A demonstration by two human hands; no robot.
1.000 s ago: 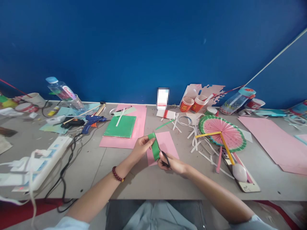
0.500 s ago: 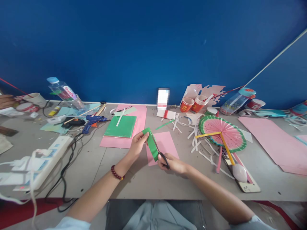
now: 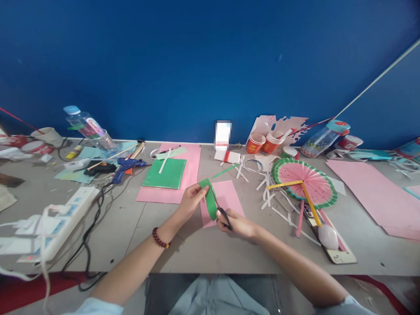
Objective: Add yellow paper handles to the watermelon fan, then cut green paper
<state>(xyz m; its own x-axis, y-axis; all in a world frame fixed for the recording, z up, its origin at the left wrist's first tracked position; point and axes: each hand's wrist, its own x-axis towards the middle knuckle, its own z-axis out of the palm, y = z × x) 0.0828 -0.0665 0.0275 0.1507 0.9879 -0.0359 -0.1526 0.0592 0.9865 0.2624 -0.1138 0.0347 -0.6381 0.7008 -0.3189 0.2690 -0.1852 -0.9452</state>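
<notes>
My left hand (image 3: 192,200) pinches the upper end of a green paper strip (image 3: 211,202) just above the table. My right hand (image 3: 238,224) is closed on black-handled scissors (image 3: 224,215), whose blades run up along the strip. Under both hands lies a small pink sheet (image 3: 226,199). A bead bracelet sits on my left wrist.
A green pad (image 3: 166,173) rests on a larger pink sheet behind my hands. A blue glue gun (image 3: 126,167), bottle (image 3: 88,127) and power strip (image 3: 62,218) with cables lie left. A watermelon paper fan (image 3: 305,181), white strips, red cups (image 3: 264,142) and a big pink sheet (image 3: 377,197) lie right.
My left hand lifted the strip's top end up and left, then brought it back down a little. The scissors stayed along the strip. Someone's hand showed briefly at the far left edge.
</notes>
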